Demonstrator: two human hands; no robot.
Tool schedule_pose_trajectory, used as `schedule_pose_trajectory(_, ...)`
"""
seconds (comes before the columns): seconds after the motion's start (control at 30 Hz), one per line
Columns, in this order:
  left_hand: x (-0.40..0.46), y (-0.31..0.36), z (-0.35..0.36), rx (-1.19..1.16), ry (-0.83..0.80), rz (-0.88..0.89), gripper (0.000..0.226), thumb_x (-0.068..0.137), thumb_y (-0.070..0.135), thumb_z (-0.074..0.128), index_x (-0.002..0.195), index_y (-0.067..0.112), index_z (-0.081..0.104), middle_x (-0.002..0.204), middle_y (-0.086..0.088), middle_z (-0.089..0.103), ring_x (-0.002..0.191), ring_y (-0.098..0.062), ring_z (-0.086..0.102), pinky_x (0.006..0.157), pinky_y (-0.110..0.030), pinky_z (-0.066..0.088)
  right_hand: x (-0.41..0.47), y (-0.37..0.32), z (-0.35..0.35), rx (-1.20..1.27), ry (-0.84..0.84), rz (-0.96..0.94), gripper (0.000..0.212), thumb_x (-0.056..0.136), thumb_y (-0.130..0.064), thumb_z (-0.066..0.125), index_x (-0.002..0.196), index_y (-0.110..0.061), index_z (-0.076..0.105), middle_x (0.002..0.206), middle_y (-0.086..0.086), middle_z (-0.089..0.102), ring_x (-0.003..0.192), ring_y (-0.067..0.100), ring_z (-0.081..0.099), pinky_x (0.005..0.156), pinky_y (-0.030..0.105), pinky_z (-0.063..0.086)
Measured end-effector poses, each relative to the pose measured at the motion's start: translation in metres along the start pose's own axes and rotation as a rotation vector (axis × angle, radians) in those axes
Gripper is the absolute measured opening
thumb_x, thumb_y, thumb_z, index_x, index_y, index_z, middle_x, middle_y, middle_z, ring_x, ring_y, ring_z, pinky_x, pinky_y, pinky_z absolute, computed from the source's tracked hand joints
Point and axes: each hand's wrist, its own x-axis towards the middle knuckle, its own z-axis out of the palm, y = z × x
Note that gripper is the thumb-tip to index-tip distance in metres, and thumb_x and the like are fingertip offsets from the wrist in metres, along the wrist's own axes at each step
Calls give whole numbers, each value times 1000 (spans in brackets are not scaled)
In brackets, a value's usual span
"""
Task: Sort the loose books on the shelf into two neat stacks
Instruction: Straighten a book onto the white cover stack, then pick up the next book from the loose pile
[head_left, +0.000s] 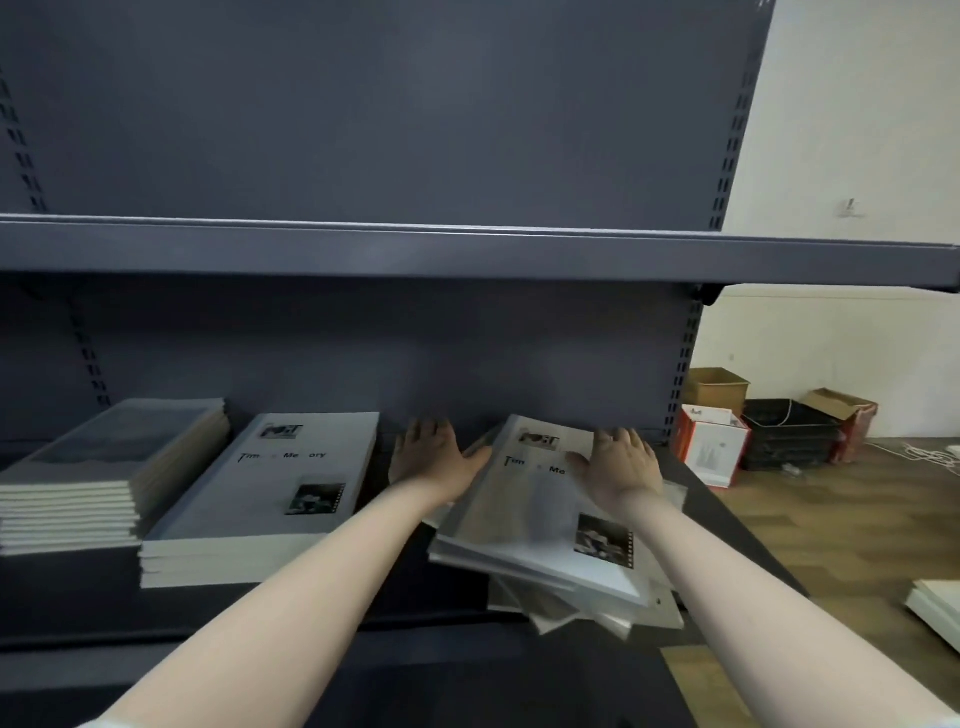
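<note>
Here my right hand (621, 462) lies flat, fingers spread and fairly straight, on the upper right of the white cover of the top book (545, 519) in the loose pile (587, 597) at the lower centre-right of the frame. My left hand (431, 457) is open too, fingers straight and pointing toward the back panel; its thumb touches the left edge of that same book, though I cannot tell whether the palm rests on the shelf (311, 603) or hovers above it. The top book is white, with a small dark picture near its head, a line of black lettering partly covered by my right hand, and a dark photograph at its lower right corner; it sits askew, and the books under it fan out crookedly at the bottom. I cannot count those with any certainty. Left of centre is a squared white stack (260, 514) of about four books, its top cover matching the one under my hand. At the far left stands a taller grey-covered stack (104, 483), roughly nine or ten high. That makes two tidy stacks and one untidy pile, all on the same dark shelf.
</note>
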Motion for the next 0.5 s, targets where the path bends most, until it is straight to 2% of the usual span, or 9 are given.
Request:
schedule_pose_trajectory(0.13,-3,24,9,85,-60,12,86,89,67,32,149,5,21,157,-11,18,145,-29,13,118,-40,15,-4,21,6,-1,-23,54,64,98,-52,31,141,-5,37,146,13,37,139,29,27,116,38,22)
schedule_pose_trajectory(0.3,-4,34,21,110,-169,-13,90,83,74,38,147,10,30,148,-16,33,137,-34,27,110,-43,31,-12,33,14,42,-53,128,79,93,-64,26,141,-2,39,141,15,41,132,30,35,110,37,28)
schedule_pose_trajectory(0.5,1,35,24,33,-126,-78,89,73,74,55,132,8,48,135,-14,48,125,-33,44,99,-41,43,-14,33,12,-47,-38,167,87,88,-73,22,136,-3,46,137,14,44,128,31,38,101,36,33)
